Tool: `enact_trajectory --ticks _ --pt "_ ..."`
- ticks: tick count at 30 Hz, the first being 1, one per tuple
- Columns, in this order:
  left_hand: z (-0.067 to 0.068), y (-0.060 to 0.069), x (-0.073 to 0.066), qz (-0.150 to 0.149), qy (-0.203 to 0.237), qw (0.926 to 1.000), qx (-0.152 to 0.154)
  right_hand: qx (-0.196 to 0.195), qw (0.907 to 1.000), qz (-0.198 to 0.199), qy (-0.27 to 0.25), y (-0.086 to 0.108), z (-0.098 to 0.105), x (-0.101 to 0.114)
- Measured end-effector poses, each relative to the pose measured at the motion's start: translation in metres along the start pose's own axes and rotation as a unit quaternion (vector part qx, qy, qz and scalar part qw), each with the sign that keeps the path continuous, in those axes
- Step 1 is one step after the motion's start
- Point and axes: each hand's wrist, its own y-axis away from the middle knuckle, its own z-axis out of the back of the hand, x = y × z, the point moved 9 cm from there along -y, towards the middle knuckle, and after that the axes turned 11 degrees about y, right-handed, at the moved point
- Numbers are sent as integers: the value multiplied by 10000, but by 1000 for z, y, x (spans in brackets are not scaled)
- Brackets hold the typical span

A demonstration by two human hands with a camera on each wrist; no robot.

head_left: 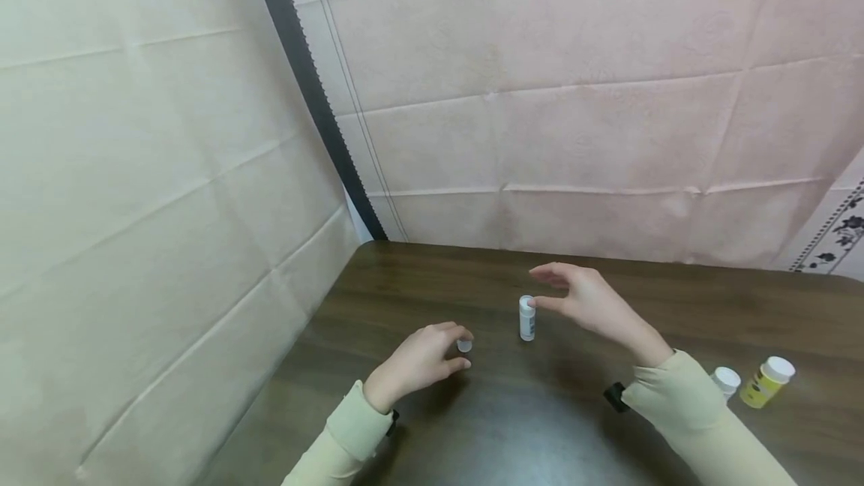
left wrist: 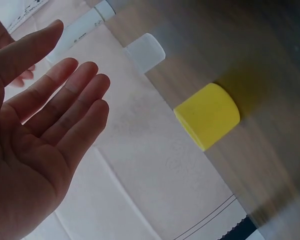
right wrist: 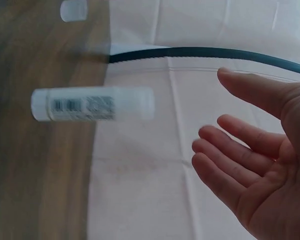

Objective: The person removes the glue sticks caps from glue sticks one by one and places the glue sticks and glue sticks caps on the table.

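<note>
A slim white tube (head_left: 527,319) with a barcode label (right wrist: 85,104) stands upright on the table. My right hand (head_left: 594,304) is just to its right, fingers spread and apart from the tube in the right wrist view. Left of the tube is a small white cap (head_left: 464,346), also seen in the left wrist view near a yellow cap (left wrist: 207,117). The left hand (head_left: 420,357) hovers beside the white cap with relaxed, slightly bent fingers and holds nothing. In the head view, the yellow cap does not show; the left hand probably covers it.
At the right, a yellow bottle with a white lid (head_left: 768,381) stands beside another white-lidded container (head_left: 726,379), partly hidden by the right sleeve. Pale creased cloth (head_left: 607,133) hangs behind the brown table (head_left: 432,276) and along its left side.
</note>
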Motion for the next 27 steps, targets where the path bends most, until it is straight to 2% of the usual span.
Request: enact_trajectory --ticks 6,13,27 --pt "-4 -2 1 92 37 9999 73 162 9998 -45 -110 -11 -25 -7" --pt "-4 -5 1 155 14 9999 -30 367 9987 -115 -332 -12 -43 -20" --pt "-7 -10 3 197 86 9998 51 323 9987 41 -394 -7 -70 -38"
